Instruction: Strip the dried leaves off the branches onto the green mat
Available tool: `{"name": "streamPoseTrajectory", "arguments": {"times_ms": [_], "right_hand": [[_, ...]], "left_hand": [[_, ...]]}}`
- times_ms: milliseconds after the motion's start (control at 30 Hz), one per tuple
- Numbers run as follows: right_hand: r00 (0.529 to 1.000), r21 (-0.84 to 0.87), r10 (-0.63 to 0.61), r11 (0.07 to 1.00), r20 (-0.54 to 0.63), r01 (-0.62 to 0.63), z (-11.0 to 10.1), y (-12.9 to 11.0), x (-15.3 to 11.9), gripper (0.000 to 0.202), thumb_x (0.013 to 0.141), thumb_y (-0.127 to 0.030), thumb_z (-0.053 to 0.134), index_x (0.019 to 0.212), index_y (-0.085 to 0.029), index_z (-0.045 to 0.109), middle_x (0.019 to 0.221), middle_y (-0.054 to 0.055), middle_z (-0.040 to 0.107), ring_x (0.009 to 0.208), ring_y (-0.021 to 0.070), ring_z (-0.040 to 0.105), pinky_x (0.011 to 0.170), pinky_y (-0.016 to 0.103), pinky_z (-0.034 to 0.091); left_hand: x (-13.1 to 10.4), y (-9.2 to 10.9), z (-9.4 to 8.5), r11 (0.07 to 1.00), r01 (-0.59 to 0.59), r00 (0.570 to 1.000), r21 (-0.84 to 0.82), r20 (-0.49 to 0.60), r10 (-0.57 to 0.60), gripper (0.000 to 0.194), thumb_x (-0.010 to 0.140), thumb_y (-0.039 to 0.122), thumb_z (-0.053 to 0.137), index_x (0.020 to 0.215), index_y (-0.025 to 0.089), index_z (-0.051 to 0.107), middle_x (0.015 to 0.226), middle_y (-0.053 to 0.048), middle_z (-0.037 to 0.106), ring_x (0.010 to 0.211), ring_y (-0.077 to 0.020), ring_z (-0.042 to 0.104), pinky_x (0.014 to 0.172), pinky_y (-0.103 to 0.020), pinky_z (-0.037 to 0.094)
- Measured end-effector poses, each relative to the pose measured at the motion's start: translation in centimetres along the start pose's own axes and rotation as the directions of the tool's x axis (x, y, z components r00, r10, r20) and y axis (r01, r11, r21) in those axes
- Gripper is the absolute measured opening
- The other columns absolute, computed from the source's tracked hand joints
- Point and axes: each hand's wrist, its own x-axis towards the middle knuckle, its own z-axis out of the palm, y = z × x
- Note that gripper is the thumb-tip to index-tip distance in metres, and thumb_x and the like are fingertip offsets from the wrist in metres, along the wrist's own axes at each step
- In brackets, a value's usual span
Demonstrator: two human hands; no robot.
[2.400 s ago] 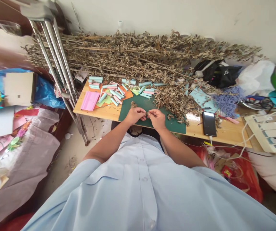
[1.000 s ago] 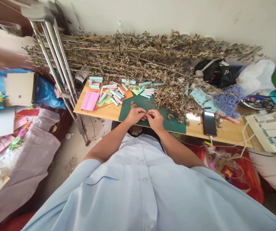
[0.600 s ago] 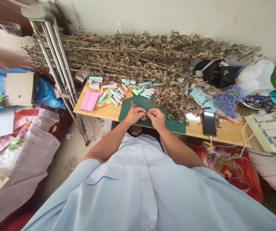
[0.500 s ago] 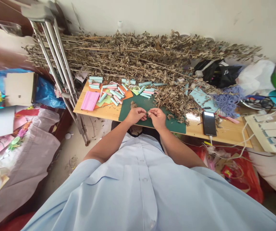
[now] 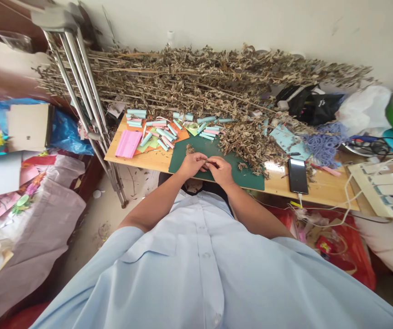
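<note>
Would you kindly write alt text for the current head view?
A person's left hand and right hand work close together over a green mat, beside a heap of dried leaves; pastel rolls and long dried stems lie behind.

From the person's head, one wide view is looking forward and down, the shirt [image 5: 203,269] close beneath filling the frame's bottom. It is facing the counter [image 5: 153,161] across the middle, with the hands [image 5: 192,165] near centre and the wall [image 5: 223,20] farther off at the top.
</note>
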Motion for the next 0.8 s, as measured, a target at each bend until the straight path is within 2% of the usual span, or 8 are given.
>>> {"name": "streamPoseTrajectory", "arguments": {"times_ms": [133,367,600,800], "right_hand": [[0.999,-0.028,-0.031,0.999,-0.007,0.031,0.3,0.3,-0.2,0.014,0.085,-0.029,0.066,0.095,-0.023,0.075,0.101,0.006,0.073,0.087,0.0192,0.069,0.08,0.036,0.059],[0.998,-0.097,-0.069,0.993,0.002,0.069,0.4,0.5,-0.3,0.012,0.087,-0.026,0.063,0.091,-0.023,0.074,0.098,0.006,0.073,0.092,0.0208,0.068,0.089,0.037,0.055],[0.997,-0.104,0.078,0.992,0.003,-0.077,-0.1,-0.1,-0.1,0.013,0.086,-0.03,0.062,0.085,-0.022,0.072,0.087,0.003,0.074,0.081,0.0193,0.066,0.084,0.035,0.053],[0.974,-0.038,0.226,0.973,-0.021,-0.226,-0.3,0.0,0.2,0.019,0.083,-0.037,0.064,0.084,-0.02,0.072,0.08,0.003,0.073,0.072,0.0184,0.064,0.076,0.034,0.053]], "left_hand": [[0.0,-0.1,-0.2,1.0,-0.022,1.0,0.001,-0.005,0.022,0.02,0.086,0.021,0.068,0.101,0.007,0.066,0.077,-0.007,0.072,0.067,-0.0158,0.072,0.059,-0.025,0.06],[0.1,-1.3,-0.4,0.998,-0.065,0.996,-0.027,0.062,0.066,0.023,0.089,0.022,0.064,0.107,0.008,0.067,0.077,-0.007,0.073,0.069,-0.0168,0.072,0.062,-0.027,0.06],[-0.2,-1.2,-0.2,0.995,-0.097,0.991,0.001,0.096,0.097,0.021,0.091,0.022,0.061,0.107,0.01,0.067,0.078,-0.006,0.071,0.071,-0.0148,0.071,0.064,-0.026,0.058],[-0.1,-1.2,-0.1,0.994,-0.086,0.996,-0.061,0.031,0.088,0.024,0.089,0.018,0.061,0.111,0.009,0.062,0.082,-0.006,0.071,0.069,-0.0141,0.07,0.062,-0.026,0.057]]}}
